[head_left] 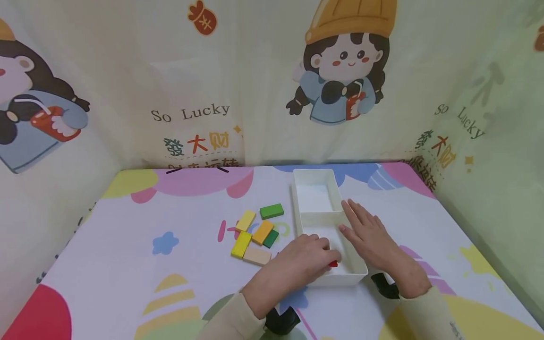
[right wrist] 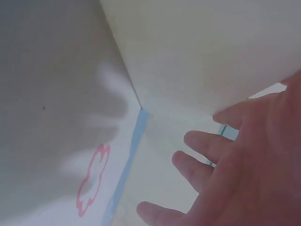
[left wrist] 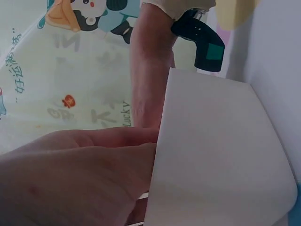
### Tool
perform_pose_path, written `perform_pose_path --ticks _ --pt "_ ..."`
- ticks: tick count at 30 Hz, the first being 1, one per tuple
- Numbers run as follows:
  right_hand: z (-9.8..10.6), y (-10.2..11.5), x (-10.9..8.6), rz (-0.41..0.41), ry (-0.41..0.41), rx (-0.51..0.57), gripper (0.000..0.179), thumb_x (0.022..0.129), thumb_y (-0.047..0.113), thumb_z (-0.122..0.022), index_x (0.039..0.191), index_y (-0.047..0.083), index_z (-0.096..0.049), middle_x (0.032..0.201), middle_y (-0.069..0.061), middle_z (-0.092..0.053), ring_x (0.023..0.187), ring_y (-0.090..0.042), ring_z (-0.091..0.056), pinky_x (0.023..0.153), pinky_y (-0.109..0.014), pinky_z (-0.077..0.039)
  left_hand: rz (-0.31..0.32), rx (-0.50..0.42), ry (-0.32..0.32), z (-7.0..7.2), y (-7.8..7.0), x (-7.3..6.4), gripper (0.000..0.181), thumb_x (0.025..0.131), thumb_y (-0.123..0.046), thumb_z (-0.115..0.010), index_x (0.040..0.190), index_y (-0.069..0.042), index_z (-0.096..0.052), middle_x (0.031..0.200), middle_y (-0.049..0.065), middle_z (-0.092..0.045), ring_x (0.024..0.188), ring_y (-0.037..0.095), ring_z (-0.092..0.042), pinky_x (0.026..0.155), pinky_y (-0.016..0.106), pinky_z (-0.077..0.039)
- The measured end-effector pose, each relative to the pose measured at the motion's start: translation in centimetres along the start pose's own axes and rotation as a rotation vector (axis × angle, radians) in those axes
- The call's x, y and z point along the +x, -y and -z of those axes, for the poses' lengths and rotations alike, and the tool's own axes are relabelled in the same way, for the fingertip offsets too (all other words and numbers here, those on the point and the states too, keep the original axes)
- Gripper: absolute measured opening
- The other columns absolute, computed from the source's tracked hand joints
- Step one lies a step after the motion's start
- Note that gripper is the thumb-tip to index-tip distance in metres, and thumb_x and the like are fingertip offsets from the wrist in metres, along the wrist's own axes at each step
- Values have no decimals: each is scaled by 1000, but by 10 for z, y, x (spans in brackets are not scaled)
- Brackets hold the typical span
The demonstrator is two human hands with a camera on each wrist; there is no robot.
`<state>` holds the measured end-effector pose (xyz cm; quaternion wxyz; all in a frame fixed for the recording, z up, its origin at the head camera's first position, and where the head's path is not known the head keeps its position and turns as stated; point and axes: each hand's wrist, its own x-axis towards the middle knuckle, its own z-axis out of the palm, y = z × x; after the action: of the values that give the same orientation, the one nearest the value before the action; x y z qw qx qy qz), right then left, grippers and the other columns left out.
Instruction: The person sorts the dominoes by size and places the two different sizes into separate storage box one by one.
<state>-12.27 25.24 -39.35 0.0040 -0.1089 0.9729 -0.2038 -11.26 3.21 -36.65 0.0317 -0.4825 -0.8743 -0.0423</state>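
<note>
A white two-compartment box (head_left: 308, 215) lies lengthwise on the table. My left hand (head_left: 302, 257) reaches over its left wall into the near compartment, fingers curled, and holds a red block (head_left: 333, 264) low inside; most of the block is hidden. In the left wrist view the left hand (left wrist: 80, 174) goes behind the white box wall (left wrist: 221, 150), which covers the fingertips. My right hand (head_left: 371, 238) is at the box's right wall with fingers extended. In the right wrist view the right hand's (right wrist: 244, 160) fingers are spread beside the wall (right wrist: 202, 52).
Left of the box lie loose blocks: light green (head_left: 272, 211), pale yellow (head_left: 246, 220), orange (head_left: 263, 232), dark green (head_left: 270, 238), yellow (head_left: 241, 244) and beige (head_left: 257, 256). A patterned cloth (head_left: 191, 283) covers the table. Printed curtains (head_left: 263, 94) hang behind it.
</note>
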Motion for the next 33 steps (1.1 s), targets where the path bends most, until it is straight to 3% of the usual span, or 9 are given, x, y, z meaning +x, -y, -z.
perform_pose_path --ticks 4,6,9,12,15,21,27,33 --pt "1 1 0 13 -7 15 69 104 46 -40 159 11 -16 164 -18 -16 148 -43 -17 112 -72 -12 -12 -13 30 2 1 5 13 88 -30 -75 101 -31 -73 89 -15 -69 78 0 -61 74 17 -47" --pt "1 2 0 22 -4 25 70 104 45 -41 159 9 -15 163 -20 -17 148 -44 -19 112 -71 -14 -8 -34 60 2 1 5 7 88 -26 -76 91 -31 -74 79 -18 -68 71 -3 -57 74 17 -46" --pt "0 4 1 33 -18 27 69 105 42 -41 159 7 -16 163 -21 -19 147 -45 -21 113 -69 -15 -4 -29 90 2 2 6 11 87 -22 -76 84 -33 -75 74 -22 -68 68 -6 -56 79 18 -46" --pt "0 4 3 36 -31 30 69 105 41 -41 158 6 -16 163 -21 -19 147 -45 -22 114 -68 -15 14 -15 123 2 2 6 8 89 -28 -74 91 -36 -76 79 -23 -71 72 -7 -58 83 20 -45" --pt "-1 4 4 38 -29 29 69 105 40 -41 158 4 -16 162 -22 -20 146 -45 -23 113 -67 -15 14 19 161 2 2 6 7 94 -33 -67 94 -37 -74 73 -21 -68 68 -5 -58 85 21 -43" --pt "0 5 4 29 -28 36 70 105 41 -41 158 4 -14 162 -23 -20 146 -46 -23 113 -68 -16 3 18 210 2 1 8 24 102 -44 -49 102 -34 -71 67 -16 -64 75 -1 -64 97 28 -43" --pt "0 6 3 32 -31 30 70 105 41 -41 158 3 -15 162 -23 -20 145 -46 -24 113 -67 -17 28 15 204 0 -2 7 37 102 -50 -43 107 -29 -73 71 -12 -70 81 3 -68 99 30 -44" --pt "4 6 2 52 -16 22 70 105 41 -42 157 1 -17 162 -23 -21 145 -46 -24 113 -68 -16 61 -15 193 -3 -4 8 50 101 -58 -39 103 -25 -76 67 -8 -69 80 6 -70 100 31 -45"
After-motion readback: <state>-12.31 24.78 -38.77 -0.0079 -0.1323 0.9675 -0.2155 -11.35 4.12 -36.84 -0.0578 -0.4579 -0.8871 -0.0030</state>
